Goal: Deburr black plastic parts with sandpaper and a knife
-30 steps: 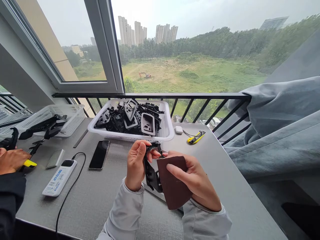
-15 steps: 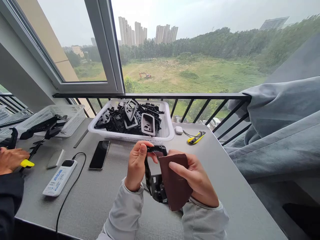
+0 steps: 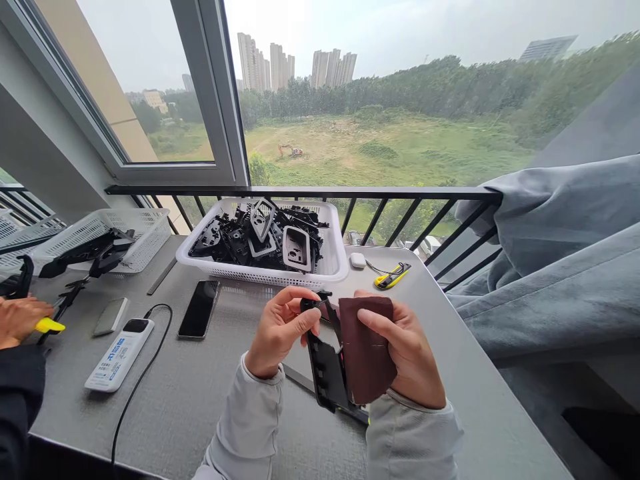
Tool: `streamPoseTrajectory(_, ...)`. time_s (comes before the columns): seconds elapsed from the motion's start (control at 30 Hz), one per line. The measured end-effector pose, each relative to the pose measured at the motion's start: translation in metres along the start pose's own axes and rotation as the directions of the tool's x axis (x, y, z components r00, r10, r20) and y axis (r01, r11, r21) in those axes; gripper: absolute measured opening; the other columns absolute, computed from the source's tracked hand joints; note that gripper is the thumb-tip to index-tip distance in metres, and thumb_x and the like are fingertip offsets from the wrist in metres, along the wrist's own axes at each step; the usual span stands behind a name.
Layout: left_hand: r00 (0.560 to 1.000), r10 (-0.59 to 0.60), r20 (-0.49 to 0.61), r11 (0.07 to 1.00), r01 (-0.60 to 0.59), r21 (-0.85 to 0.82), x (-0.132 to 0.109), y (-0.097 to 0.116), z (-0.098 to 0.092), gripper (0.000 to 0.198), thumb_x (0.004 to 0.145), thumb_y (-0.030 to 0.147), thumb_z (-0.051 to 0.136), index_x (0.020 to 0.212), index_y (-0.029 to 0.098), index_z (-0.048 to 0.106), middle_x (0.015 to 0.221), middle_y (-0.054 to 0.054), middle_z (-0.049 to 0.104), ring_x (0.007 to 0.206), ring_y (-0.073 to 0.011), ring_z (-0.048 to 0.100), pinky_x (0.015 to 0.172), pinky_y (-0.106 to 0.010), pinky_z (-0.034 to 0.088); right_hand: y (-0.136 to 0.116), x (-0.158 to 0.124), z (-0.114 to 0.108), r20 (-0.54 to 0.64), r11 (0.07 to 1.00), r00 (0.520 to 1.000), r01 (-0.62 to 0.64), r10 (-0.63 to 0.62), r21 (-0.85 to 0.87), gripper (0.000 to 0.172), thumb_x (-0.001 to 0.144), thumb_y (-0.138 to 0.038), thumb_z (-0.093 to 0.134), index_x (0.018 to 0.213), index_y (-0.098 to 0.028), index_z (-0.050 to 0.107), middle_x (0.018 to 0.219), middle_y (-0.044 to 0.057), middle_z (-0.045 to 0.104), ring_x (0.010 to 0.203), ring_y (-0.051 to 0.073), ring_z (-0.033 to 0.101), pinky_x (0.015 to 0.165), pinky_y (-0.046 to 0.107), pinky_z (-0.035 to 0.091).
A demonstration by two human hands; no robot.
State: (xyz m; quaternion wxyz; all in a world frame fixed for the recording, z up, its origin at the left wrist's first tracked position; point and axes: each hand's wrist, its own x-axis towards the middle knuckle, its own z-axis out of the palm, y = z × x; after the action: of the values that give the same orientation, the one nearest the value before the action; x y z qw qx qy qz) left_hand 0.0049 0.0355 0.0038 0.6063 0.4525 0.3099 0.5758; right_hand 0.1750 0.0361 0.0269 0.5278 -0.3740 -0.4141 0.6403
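Pale grey long sleeves (image 3: 246, 423), loose, creased; matching cuffs (image 3: 261, 377), seamed edges.

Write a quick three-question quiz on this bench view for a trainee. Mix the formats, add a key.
1. Which hand holds the brown sheet, and what does the other one hold?

2. True or false: the phone lies on the table, outside the white basket heaped with loose black parts.

3. Which of these lies on the table to the right of that basket, as seen in the picture?
A) white corded device
B) yellow cutter
C) phone

Key
1. The right hand holds it; the left hand holds a black plastic part.
2. True.
3. B.
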Motion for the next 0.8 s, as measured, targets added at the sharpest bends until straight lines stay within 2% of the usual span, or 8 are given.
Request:
streamPoseTrajectory(0.07,0.995,0.047,-0.091,0.998,-0.044,0.033,0.002,-0.001,0.001,0.029,0.074,0.038,0.075,0.090,0.017,0.063,0.057,0.002,0.062,0.049,-0.0081,0.053,0.041,-0.016,0.039,-0.001,-0.003,-0.003,-0.058,1.000,0.998,0.026,-0.027,-0.014,0.025,0.071,-0.035,0.072,0.064,-0.018,0.055,0.056,-0.003,0.047,0.047,0.010,0.043,0.041,0.021,0.034)
streamPoseTrajectory(0.17,0.983,0.115,-0.143,0.992,-0.107,0.059,0.005,-0.003,0.004,0.033,0.077,0.046,0.070,0.092,0.018,0.063,0.063,-0.001,0.067,0.056,-0.0108,0.059,0.049,-0.019,0.047,-0.002,-0.008,-0.002,-0.084,0.992,0.994,0.056,-0.066,-0.111,0.026,0.073,-0.038,0.070,0.064,-0.019,0.055,0.057,-0.003,0.047,0.047,0.010,0.042,0.040,0.022,0.034)
streamPoseTrajectory(0.27,0.977,0.149,-0.150,0.985,-0.133,0.112,0.005,-0.003,0.006,0.033,0.080,0.048,0.066,0.093,0.018,0.063,0.066,-0.002,0.068,0.058,-0.0112,0.060,0.052,-0.021,0.050,-0.002,-0.010,0.006,0.002,0.954,0.993,0.115,-0.119,-0.278,0.028,0.076,-0.035,0.067,0.059,-0.018,0.053,0.060,-0.003,0.044,0.049,0.009,0.040,0.041,0.021,0.033)
streamPoseTrajectory(0.4,0.974,0.174,-0.144,0.972,-0.146,0.185,0.003,-0.003,0.007,0.032,0.081,0.048,0.064,0.092,0.019,0.065,0.065,0.000,0.066,0.055,-0.0097,0.059,0.054,-0.021,0.050,0.002,-0.007,0.017,0.132,0.880,0.977,0.210,-0.169,-0.426,0.024,0.079,-0.029,0.060,0.059,-0.017,0.054,0.064,-0.003,0.044,0.053,0.009,0.044,0.044,0.019,0.034)
streamPoseTrajectory(0.53,0.975,0.179,-0.131,0.963,-0.147,0.226,0.002,-0.004,0.007,0.030,0.082,0.047,0.064,0.092,0.019,0.066,0.059,0.002,0.062,0.052,-0.0089,0.057,0.053,-0.020,0.049,0.005,-0.003,0.019,0.148,0.827,0.968,0.251,-0.203,-0.503,0.021,0.081,-0.026,0.056,0.063,-0.017,0.058,0.065,-0.001,0.048,0.056,0.010,0.048,0.047,0.020,0.037)
streamPoseTrajectory(0.7,0.978,0.158,-0.139,0.966,-0.124,0.226,0.002,-0.007,0.006,0.033,0.083,0.050,0.062,0.094,0.018,0.065,0.064,0.000,0.066,0.053,-0.0097,0.057,0.051,-0.021,0.049,0.003,-0.004,0.015,0.094,0.792,0.950,0.302,-0.299,-0.530,0.022,0.081,-0.024,0.055,0.060,-0.018,0.056,0.063,-0.002,0.046,0.054,0.010,0.047,0.047,0.020,0.036)
streamPoseTrajectory(0.8,0.978,0.160,-0.133,0.960,-0.122,0.252,0.002,-0.007,0.006,0.033,0.083,0.049,0.062,0.094,0.018,0.065,0.063,0.000,0.065,0.053,-0.0100,0.057,0.052,-0.021,0.049,0.001,-0.006,0.017,0.138,0.799,0.955,0.295,-0.263,-0.523,0.022,0.081,-0.025,0.056,0.060,-0.017,0.057,0.063,-0.002,0.046,0.053,0.009,0.046,0.046,0.019,0.036)
